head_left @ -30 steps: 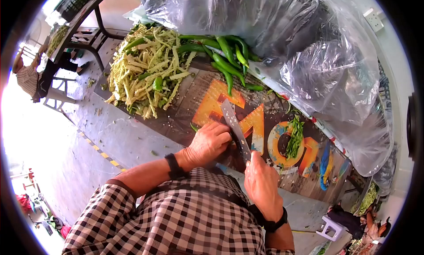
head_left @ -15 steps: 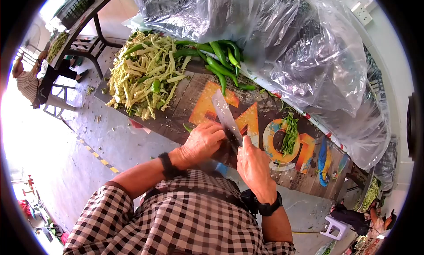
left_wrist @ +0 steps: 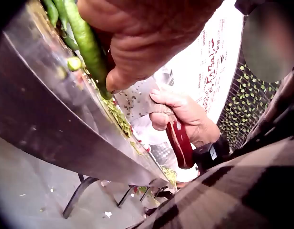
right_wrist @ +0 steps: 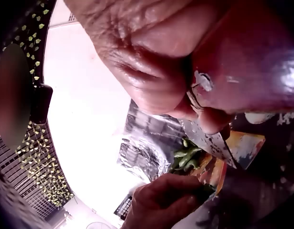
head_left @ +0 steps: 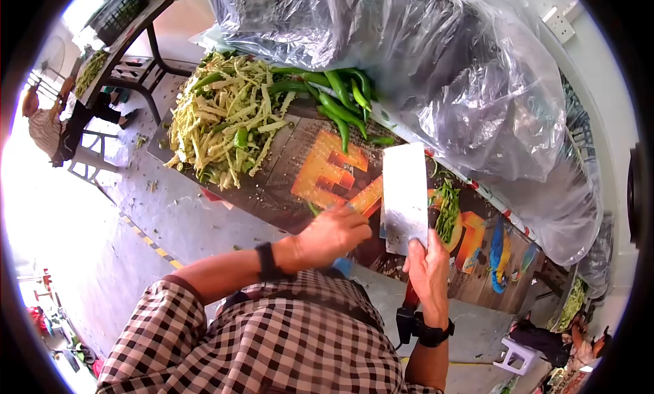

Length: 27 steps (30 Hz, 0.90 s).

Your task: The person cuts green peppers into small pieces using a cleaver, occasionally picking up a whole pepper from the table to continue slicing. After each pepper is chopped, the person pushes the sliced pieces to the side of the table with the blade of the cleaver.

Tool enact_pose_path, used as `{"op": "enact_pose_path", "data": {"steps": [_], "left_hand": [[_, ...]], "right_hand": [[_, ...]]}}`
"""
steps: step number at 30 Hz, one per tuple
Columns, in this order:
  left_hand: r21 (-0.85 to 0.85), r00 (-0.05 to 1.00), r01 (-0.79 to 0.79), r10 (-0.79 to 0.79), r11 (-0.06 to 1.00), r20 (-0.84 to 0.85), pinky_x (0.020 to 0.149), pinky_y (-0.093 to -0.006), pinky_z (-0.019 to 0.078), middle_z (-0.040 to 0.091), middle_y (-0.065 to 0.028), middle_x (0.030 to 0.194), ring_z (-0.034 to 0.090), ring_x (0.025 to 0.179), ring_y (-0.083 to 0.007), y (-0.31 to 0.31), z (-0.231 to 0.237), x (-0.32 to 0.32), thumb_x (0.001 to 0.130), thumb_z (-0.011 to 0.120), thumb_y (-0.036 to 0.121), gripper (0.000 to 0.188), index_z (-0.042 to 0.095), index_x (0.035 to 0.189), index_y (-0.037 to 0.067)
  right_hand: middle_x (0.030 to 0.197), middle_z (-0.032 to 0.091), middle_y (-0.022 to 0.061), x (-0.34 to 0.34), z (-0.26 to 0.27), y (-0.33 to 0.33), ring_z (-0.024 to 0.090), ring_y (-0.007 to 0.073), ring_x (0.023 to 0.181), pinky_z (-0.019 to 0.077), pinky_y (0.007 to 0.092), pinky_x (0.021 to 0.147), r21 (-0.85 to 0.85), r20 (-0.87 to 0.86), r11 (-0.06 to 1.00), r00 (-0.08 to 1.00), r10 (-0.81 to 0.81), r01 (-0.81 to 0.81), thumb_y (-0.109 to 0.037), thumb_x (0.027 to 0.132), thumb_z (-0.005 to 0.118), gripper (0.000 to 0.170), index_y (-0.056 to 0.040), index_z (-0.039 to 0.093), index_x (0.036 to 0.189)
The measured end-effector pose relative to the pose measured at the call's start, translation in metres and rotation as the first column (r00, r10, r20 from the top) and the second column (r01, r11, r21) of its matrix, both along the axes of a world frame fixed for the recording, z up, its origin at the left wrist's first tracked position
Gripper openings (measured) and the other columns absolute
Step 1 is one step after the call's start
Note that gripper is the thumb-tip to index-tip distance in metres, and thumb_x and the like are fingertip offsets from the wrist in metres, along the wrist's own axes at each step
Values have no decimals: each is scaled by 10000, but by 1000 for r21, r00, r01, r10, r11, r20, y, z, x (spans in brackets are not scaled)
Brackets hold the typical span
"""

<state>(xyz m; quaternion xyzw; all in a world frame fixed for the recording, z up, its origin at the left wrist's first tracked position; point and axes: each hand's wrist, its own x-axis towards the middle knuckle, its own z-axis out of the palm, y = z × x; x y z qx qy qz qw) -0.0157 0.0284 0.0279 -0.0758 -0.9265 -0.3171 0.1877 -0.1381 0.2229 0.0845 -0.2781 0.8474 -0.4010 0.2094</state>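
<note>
My right hand (head_left: 428,275) grips a cleaver by its red handle (left_wrist: 179,143); the broad blade (head_left: 405,196) lies turned flat to the head view, right of my left hand (head_left: 328,238). In the left wrist view, the fingers of my left hand hold a long green pepper (left_wrist: 87,45) at the board's near edge. Cut green strips (head_left: 447,213) lie just beyond the blade. Whole green peppers (head_left: 338,108) are heaped at the board's far side, and a large pile of pale strips (head_left: 228,125) covers its left end.
The dark board bears orange painted letters (head_left: 323,165). Clear plastic sheeting (head_left: 436,67) bulges along the far side. A seated person (head_left: 46,131) is at a table at the far left; a lilac stool (head_left: 516,355) and another person (head_left: 579,346) are at the lower right.
The cleaver has moved right, away from my left hand, and its blade has turned from edge-on to broad side. My left hand has shifted slightly right.
</note>
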Motion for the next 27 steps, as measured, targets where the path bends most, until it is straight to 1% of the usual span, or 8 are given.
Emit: {"op": "enact_pose_path", "data": {"steps": [4,5,7,10,14,16,22,27], "left_hand": [[-126,999,39,-41,991,-14,788,-389,500,618,-68,953,612,910,-260,-10,-12,-18,742,623,121,241,611,980,87],[-366,987,-58,109,929,121,779,-396,497,609,-66,937,606,886,-267,-25,-22,-21,738,628,114,228,624,965,97],[-213,958,-285,268,935,-105,713,-406,497,607,-61,859,586,793,-283,-82,1,-17,721,630,55,170,644,881,112],[-249,791,-609,601,753,-117,703,-345,525,657,-85,879,629,796,-243,-127,23,-1,799,634,13,158,664,944,68],[284,850,-525,480,802,217,733,-277,535,702,-119,972,671,824,-165,-91,33,-8,842,590,1,219,676,1043,10],[602,896,-441,294,666,332,731,-290,537,698,-110,931,660,824,-132,-59,17,-21,862,577,9,202,650,1050,-3],[169,907,-418,398,893,139,772,-373,532,668,-152,991,652,921,-324,-37,-6,-31,837,675,125,204,630,1022,52],[128,907,-392,361,911,216,803,-413,512,653,-125,985,625,932,-344,-32,-1,-11,807,673,98,230,615,1025,57]], "right_hand": [[564,538,108,2,1,11,561,180,484,436,336,478,14,112,998,991,-69,68,-127,939,509,152,23,496,948],[566,540,109,2,1,12,562,182,483,439,334,479,10,112,998,991,-70,70,-125,938,511,151,25,499,955],[570,542,111,4,2,14,563,186,482,444,329,482,4,121,996,989,-87,87,-121,935,515,152,27,505,968],[587,553,91,5,0,15,558,164,492,446,314,482,-8,122,996,988,-91,92,-132,942,518,165,29,520,980],[718,574,62,5,-3,6,540,108,527,444,273,491,-31,246,998,968,-48,57,-142,956,516,163,19,530,976],[718,566,61,5,-9,4,542,110,529,444,273,492,-36,265,999,964,-22,33,-152,957,520,170,17,527,976],[689,565,45,4,-11,-3,542,111,547,443,272,514,-81,349,996,937,-2,33,-174,949,515,186,10,536,975],[705,580,33,11,-19,2,542,103,554,441,254,515,-100,441,990,896,-43,96,-194,945,514,204,5,544,975]]}}
